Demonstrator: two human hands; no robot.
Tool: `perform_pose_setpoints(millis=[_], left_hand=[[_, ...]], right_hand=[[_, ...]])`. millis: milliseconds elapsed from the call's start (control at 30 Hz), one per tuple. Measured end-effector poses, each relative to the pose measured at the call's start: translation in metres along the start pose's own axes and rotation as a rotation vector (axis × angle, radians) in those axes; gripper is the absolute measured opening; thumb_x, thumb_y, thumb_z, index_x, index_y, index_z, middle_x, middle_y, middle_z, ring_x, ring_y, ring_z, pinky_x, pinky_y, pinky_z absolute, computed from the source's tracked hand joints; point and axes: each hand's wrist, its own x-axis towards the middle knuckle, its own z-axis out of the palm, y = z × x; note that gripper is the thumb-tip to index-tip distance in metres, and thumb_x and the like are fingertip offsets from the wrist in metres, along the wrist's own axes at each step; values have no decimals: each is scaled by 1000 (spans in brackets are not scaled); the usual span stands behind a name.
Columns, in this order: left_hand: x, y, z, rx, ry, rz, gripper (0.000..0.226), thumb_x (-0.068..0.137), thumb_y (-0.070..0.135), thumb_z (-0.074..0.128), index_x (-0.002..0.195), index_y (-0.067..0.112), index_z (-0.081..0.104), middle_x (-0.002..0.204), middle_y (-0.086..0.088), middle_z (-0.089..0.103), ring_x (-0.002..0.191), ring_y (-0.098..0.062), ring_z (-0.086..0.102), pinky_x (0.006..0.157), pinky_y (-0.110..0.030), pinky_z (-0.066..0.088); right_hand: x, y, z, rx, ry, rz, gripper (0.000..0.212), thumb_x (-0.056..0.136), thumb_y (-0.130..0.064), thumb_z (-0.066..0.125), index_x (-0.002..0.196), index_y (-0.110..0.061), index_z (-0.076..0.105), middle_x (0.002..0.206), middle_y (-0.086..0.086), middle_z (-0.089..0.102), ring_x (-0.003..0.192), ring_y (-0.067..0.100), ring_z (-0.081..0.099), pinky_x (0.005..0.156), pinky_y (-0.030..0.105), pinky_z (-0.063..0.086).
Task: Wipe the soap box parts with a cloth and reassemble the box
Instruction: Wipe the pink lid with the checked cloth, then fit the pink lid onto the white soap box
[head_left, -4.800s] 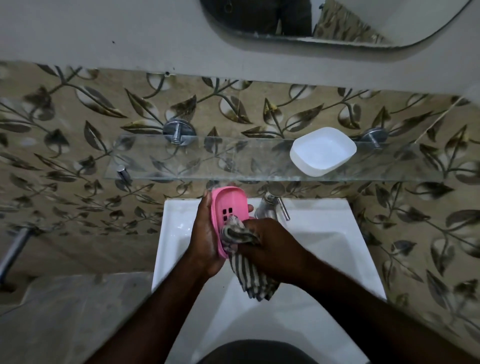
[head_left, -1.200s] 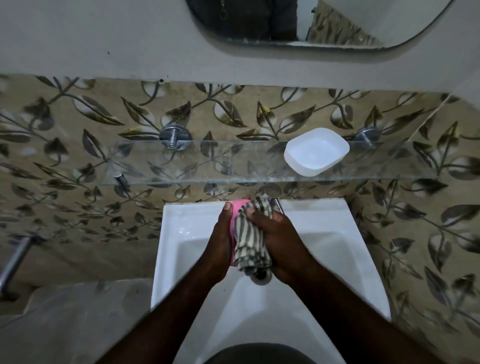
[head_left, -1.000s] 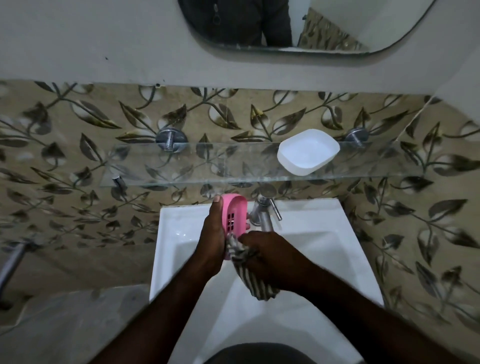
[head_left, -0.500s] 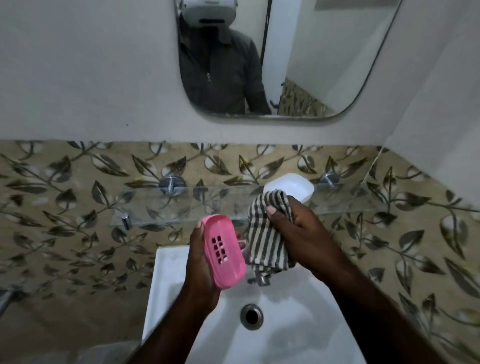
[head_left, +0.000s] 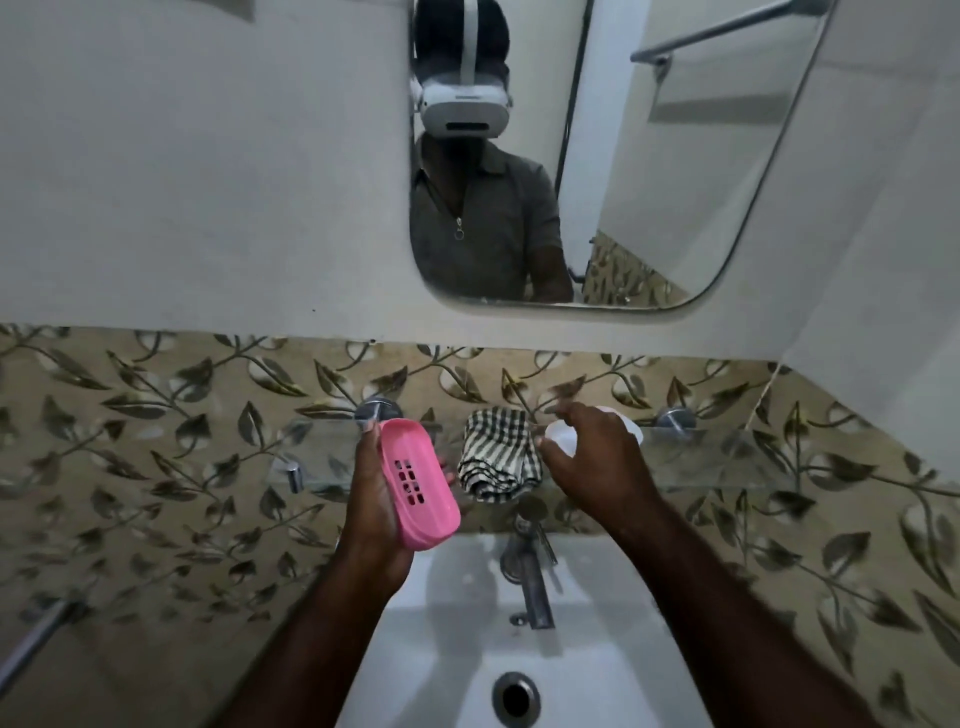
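Note:
My left hand (head_left: 375, 512) grips the pink slotted soap-box insert (head_left: 417, 480), held tilted in front of the glass shelf (head_left: 727, 457). The striped cloth (head_left: 497, 454) lies bunched on the shelf, free of both hands. Just to its right, my right hand (head_left: 592, 457) covers the white soap-box tray (head_left: 563, 435) on the shelf, with the fingers curled around it. Most of the tray is hidden under the hand.
A white basin (head_left: 457, 597) with a metal tap (head_left: 530, 577) and a drain (head_left: 516, 699) lies below the shelf. A mirror (head_left: 649, 156) hangs on the wall above. Leaf-patterned tiles back the shelf. A metal bar (head_left: 36, 639) juts out at lower left.
The cloth has left my right hand and now rests on the shelf. My right hand has moved right onto the white tray. The view has tilted upward.

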Motion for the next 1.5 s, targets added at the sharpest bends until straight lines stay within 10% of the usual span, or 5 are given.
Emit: perform_pose_setpoints(millis=[400, 767, 1000, 1233, 1500], left_hand=[[-6, 15, 27, 25, -114, 130, 67, 86, 69, 39, 110, 13, 68, 94, -14, 71, 81, -29, 69, 85, -48, 51], [-24, 0, 88, 286, -264, 133, 57, 84, 65, 37, 102, 27, 74, 109, -10, 72, 98, -29, 69, 85, -47, 55], [-40, -23, 95, 267, -152, 48, 65, 87, 63, 40, 127, 16, 61, 123, -13, 67, 113, -28, 64, 91, -41, 54], [-38, -11, 80, 252, -73, 78, 74, 79, 65, 49, 129, 11, 59, 125, -16, 66, 115, -29, 63, 102, -47, 47], [-45, 27, 47, 74, -184, 31, 74, 86, 70, 43, 128, 11, 60, 123, -23, 64, 115, -40, 61, 101, -59, 44]], right_hand=[[-13, 47, -4, -138, -157, -162, 30, 83, -22, 69, 112, -21, 70, 111, 2, 70, 115, 26, 57, 108, 40, 27], [-8, 0, -65, 1398, -416, -29, 33, 67, -23, 53, 94, -15, 69, 88, 11, 68, 78, 22, 64, 60, 32, 52], [-30, -26, -10, 1133, 70, 219, 25, 87, -38, 41, 105, -36, 58, 101, -25, 65, 97, -2, 60, 86, 30, 48], [-36, -47, -6, 957, -289, 129, 110, 58, -80, 57, 151, -37, 18, 147, -20, 31, 132, -3, 35, 111, 26, 32], [-30, -80, -14, 1361, -412, 169, 79, 59, -47, 78, 132, -44, 48, 128, 1, 63, 107, 24, 67, 84, 47, 57]])
